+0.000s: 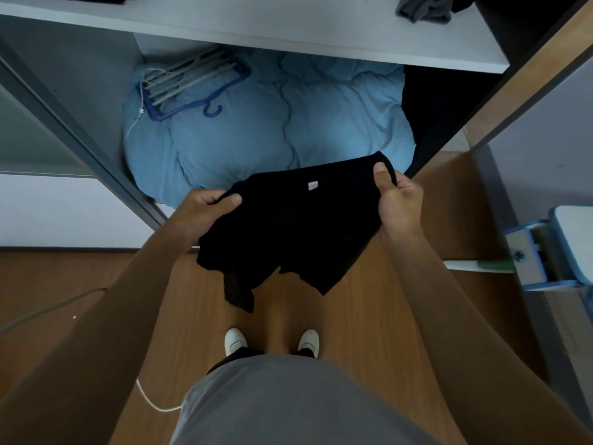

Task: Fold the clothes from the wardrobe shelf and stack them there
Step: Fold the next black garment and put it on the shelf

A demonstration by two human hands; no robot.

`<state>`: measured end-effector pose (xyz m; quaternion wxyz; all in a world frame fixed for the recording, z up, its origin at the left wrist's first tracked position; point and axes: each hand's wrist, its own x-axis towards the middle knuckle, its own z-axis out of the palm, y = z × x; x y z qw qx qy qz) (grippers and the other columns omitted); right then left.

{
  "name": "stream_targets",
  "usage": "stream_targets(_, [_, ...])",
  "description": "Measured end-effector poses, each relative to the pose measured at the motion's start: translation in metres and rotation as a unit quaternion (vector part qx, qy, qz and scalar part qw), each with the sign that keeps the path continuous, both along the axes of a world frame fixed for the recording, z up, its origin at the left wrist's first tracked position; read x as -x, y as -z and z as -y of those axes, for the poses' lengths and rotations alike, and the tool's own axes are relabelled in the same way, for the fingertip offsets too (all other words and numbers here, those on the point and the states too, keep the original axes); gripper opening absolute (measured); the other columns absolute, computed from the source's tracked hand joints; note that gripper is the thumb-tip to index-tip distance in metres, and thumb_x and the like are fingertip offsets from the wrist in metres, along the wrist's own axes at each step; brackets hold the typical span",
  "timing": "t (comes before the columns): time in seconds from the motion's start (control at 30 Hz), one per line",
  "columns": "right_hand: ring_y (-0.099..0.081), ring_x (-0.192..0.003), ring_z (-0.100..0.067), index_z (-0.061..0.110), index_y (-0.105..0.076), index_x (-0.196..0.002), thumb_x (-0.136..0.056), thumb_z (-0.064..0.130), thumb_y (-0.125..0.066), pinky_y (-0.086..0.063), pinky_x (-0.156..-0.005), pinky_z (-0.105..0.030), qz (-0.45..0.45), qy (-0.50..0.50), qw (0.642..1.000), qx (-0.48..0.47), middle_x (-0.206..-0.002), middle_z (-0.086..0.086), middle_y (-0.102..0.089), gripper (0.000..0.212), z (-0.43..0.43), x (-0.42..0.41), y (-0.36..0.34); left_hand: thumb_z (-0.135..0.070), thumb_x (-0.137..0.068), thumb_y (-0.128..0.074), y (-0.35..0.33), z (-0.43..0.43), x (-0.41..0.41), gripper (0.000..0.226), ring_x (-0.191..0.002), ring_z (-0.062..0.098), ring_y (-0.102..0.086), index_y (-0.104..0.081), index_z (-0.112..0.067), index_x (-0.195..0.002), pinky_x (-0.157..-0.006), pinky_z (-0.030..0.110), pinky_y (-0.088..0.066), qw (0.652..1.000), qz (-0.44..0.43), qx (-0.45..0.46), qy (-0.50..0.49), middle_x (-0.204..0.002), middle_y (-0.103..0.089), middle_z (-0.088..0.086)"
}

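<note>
Below the wardrobe shelf, black garment hangs btwn both hands: left hand & right hand each pinch its top edge, long axis left-right; shelf lies ahead & above.

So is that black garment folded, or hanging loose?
Not folded. The black garment hangs loose in the air, the left hand and right hand each gripping a top corner; its lower edge dangles unevenly.

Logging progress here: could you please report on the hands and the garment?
Left hand and right hand each grip the black garment at its top edge. Garment hangs loose, not yet folded. Grey cloth lies on the shelf.
</note>
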<state>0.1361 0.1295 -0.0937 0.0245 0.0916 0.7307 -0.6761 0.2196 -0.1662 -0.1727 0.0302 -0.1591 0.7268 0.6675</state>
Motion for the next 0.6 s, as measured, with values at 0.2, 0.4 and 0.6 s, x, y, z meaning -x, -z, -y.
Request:
stream_targets(0.2, [-0.066,-0.062,-0.004,0.019,-0.071,-0.07,-0.1,0.026,-0.061,-0.053,-0.057,-0.018,0.0,-0.032,0.998,-0.063,-0.063,0.01,-0.068,0.033,-0.007,-0.006,0.01,-0.016,-0.089,-0.073,-0.008,0.005,0.009,0.018,-0.053,0.004,-0.055,-0.071,-0.003,-0.076,-0.052,0.015,-0.043,0.986,-0.08,0.136,-0.053,-0.057,-0.061,-0.01])
stream_targets(0.4, [-0.052,-0.052,-0.007,0.002,-0.063,-0.068,-0.1,0.025,-0.061,-0.044,-0.051,-0.021,-0.036,-0.03,0.993,-0.112,-0.055,0.006,-0.056,0.04,-0.009,-0.01,0.017,-0.026,-0.084,-0.079,-0.006,0.008,0.009,0.047,-0.051,0.015,-0.046,-0.055,0.009,-0.065,-0.049,0.025,-0.037,0.976,-0.014,0.2,-0.088,-0.058,-0.051,0.01])
stream_targets(0.6, [-0.043,-0.06,-0.025,0.005,-0.057,-0.071,-0.1,0.027,-0.061,-0.035,-0.056,-0.03,0.013,0.005,0.993,-0.115,-0.066,-0.011,-0.046,0.036,-0.007,-0.006,0.017,-0.038,-0.098,-0.06,-0.002,-0.017,-0.002,0.05,-0.044,-0.002,-0.054,-0.065,-0.022,-0.051,-0.048,0.015,-0.041,0.992,0.072,0.106,-0.019,-0.049,-0.059,-0.012])
